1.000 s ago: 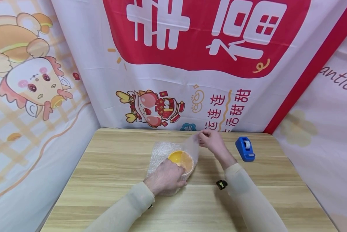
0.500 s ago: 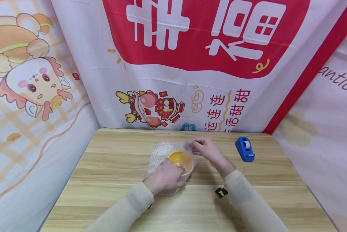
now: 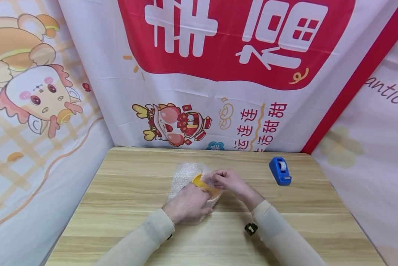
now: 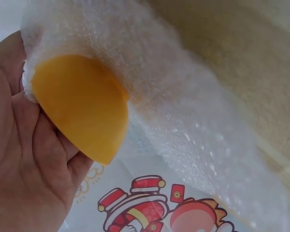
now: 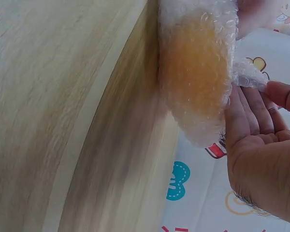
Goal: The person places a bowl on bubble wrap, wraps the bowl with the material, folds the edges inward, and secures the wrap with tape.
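Observation:
A yellow bowl (image 3: 197,180) sits partly wrapped in a sheet of bubble wrap (image 3: 183,177) on the table. My left hand (image 3: 188,202) holds the near side of the bowl, fingers reaching into it and thumb outside over the wrap. In the left wrist view, bare yellow bowl (image 4: 84,108) shows beside the left palm (image 4: 26,159), with the wrap around it. My right hand (image 3: 230,181) pinches a flap of the wrap over the bowl's right side. The right wrist view shows the flap (image 5: 249,75) between thumb and fingers; the bowl appears orange through the bubbles.
A blue tape dispenser (image 3: 280,171) with a roll of tape stands at the table's back right. The wooden table (image 3: 135,177) ends at a printed cloth backdrop (image 3: 102,85), and cloth walls rise on both sides.
My right hand has come down and left with the bubble wrap flap, drawing it across the bowl's opening, so less yellow shows. The left hand stays almost in place.

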{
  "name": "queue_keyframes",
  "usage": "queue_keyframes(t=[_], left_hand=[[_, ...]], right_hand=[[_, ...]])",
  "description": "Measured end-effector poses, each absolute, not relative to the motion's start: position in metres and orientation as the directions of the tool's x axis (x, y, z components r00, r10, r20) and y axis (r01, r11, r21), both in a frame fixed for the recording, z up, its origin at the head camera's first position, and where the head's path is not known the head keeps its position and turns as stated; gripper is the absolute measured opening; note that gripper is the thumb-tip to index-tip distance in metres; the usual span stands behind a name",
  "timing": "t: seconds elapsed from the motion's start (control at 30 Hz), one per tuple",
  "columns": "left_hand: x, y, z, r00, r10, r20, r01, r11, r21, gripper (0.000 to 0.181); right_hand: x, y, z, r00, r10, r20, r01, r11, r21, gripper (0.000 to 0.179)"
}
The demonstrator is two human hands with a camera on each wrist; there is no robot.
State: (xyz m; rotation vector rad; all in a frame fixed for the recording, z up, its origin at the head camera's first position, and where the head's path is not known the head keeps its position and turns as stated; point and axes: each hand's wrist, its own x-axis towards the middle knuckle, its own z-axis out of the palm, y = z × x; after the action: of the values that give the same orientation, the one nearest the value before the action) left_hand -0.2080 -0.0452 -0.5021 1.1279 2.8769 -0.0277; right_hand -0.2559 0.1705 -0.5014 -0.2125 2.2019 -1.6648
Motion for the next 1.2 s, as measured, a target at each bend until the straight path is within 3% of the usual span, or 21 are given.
queue_keyframes(t=[0.2, 0.43, 0.8, 1.0, 1.2], left_hand=[[-0.208, -0.048, -0.503, -0.714, 0.699, -0.037, 0.700, 0.713, -0.023, 0.038], [-0.207, -0.055, -0.507, -0.689, 0.723, 0.038, 0.721, 0.690, -0.054, 0.030], [-0.205, -0.077, -0.503, -0.627, 0.771, 0.113, 0.777, 0.630, 0.013, 0.018], [-0.204, -0.096, -0.486, -0.660, 0.746, 0.091, 0.749, 0.642, 0.165, 0.031], [-0.210, -0.111, -0.480, -0.699, 0.704, 0.126, 0.713, 0.672, 0.200, 0.034]], right_hand=[[-0.254, 0.171, -0.498, -0.901, -0.390, -0.188, 0.047, 0.344, -0.938, 0.033], [-0.252, 0.166, -0.494, -0.892, -0.433, -0.130, -0.128, 0.518, -0.846, 0.029], [-0.241, 0.152, -0.490, -0.893, -0.448, -0.040, -0.295, 0.651, -0.700, 0.019], [-0.232, 0.152, -0.490, -0.865, -0.500, 0.041, -0.422, 0.682, -0.597, 0.014], [-0.228, 0.159, -0.493, -0.794, -0.594, 0.129, -0.582, 0.683, -0.441, 0.016]])
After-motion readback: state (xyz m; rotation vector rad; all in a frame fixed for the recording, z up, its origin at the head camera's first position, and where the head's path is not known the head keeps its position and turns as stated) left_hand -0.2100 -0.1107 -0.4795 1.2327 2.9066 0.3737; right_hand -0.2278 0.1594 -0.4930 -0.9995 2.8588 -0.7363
